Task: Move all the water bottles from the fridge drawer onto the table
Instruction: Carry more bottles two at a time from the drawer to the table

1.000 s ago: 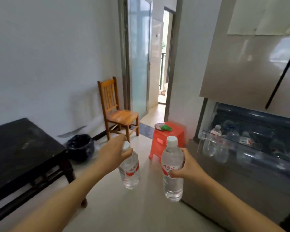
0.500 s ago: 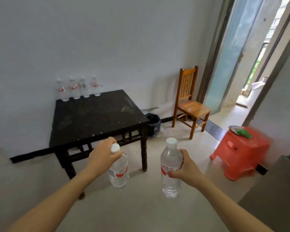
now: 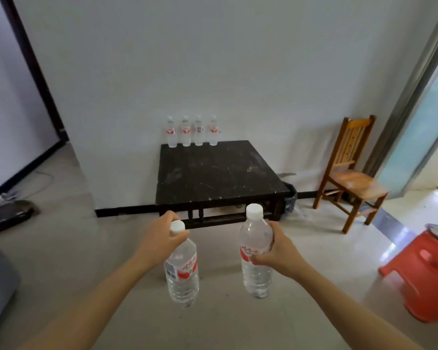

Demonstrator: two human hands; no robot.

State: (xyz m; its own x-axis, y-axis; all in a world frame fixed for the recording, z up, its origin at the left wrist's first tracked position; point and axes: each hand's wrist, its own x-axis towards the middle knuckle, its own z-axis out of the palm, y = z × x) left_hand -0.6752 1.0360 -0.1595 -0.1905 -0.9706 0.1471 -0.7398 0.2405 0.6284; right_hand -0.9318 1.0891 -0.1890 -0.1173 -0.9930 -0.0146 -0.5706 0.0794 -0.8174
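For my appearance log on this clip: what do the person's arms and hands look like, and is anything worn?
The left arm and right arm are bare as far as the frame shows; no sleeve edge comes into view. The left hand and right hand wear no gloves, and no watch, bracelet or ring shows on the wrists or visible fingers. No straps or cables either.

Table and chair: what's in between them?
A dark bin stands there, partly hidden behind the corner of the table, with the chair further right. The head view shows it.
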